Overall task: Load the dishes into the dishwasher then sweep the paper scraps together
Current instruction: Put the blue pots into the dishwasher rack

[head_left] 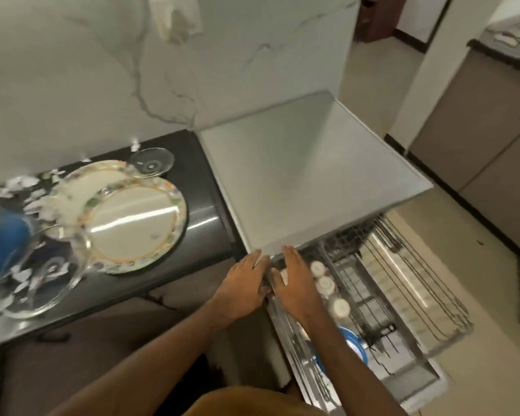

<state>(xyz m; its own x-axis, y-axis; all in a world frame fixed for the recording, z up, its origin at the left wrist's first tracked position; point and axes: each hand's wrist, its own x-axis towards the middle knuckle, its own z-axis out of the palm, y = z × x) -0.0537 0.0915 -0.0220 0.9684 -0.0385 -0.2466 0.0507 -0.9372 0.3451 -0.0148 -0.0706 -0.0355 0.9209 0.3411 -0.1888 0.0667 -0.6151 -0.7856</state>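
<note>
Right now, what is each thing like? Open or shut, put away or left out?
Dishwasher: open, rack pulled out.
Rack: partly filled, holds cups and a blue plate.
Plates: two, overlapping on the counter, not loaded.
Glass bowls: on the counter, not loaded.
Paper scraps: scattered on the counter.
Left hand: fingers straight, at the dishwasher's front edge.
Right hand: fingers straight, over the rack's edge.

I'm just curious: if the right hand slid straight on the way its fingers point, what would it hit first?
Probably the front edge of the dishwasher's grey top; the fingertips of the right hand seem to reach it, though depth is unclear.
</note>
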